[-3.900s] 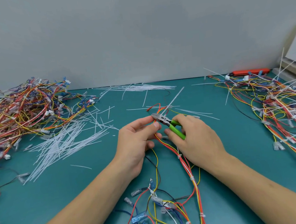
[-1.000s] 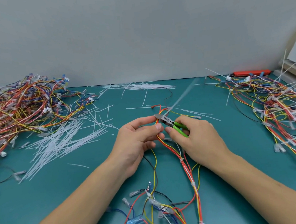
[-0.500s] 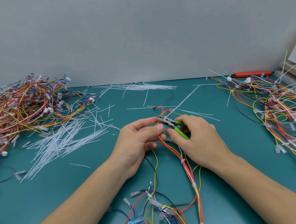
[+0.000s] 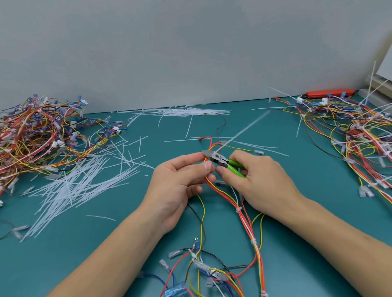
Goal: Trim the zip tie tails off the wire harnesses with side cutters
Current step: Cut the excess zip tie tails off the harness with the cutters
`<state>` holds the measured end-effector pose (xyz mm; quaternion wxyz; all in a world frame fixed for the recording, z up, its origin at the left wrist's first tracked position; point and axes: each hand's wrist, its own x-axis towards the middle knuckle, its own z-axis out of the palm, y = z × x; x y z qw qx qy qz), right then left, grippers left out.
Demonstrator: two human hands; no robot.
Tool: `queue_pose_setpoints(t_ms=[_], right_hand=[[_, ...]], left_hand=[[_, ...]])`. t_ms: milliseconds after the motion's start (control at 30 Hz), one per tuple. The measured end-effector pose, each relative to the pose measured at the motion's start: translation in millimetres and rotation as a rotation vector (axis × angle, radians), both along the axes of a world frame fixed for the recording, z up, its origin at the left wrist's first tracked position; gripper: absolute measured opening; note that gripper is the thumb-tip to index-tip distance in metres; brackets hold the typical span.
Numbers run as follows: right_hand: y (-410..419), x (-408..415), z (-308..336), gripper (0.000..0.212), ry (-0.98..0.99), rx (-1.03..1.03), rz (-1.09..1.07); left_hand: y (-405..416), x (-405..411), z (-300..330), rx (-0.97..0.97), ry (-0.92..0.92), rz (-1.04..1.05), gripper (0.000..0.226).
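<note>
Mid-table on teal mat [image 4: 310, 210]: left hand [image 4: 176, 186] pinching thin red/yellow wire harness [image 4: 243, 214]. Right hand [image 4: 260, 181] gripping green-handled side cutters [image 4: 223, 161], steel jaws at blurred white zip tie tail [image 4: 242, 131]. Left of cutters: flat white cut tails [image 4: 77, 191].

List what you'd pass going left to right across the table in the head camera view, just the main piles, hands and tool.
Tangled harness pile → heap of cut zip tie tails → left hand → side cutters → right hand → harness pile with uncut tails.
</note>
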<state>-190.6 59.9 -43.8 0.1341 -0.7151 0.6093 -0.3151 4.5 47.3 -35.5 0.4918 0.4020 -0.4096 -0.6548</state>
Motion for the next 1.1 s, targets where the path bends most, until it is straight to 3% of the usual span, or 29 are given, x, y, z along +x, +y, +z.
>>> queue_pose_setpoints(t_ms=[367, 700, 900, 1100], right_hand=[[0.3, -0.1, -2.5, 0.027, -0.013, -0.044, 0.005], [-2.1, -0.3, -2.7, 0.029, -0.015, -0.056, 0.025], [-2.2, -2.2, -2.0, 0.044, -0.046, -0.028, 0.031], [-2.0, -0.4, -4.8, 0.036, -0.058, -0.053, 0.017]], left_hand=[[1.5, -1.0, 1.6, -0.005, 0.001, -0.017, 0.052], [1.3, -1.0, 1.3, -0.007, 0.006, -0.016, 0.053], [0.8, -0.3, 1.1, -0.009, 0.005, -0.023, 0.054], [1.0, -0.2, 0.9, -0.014, -0.003, -0.028, 0.055]])
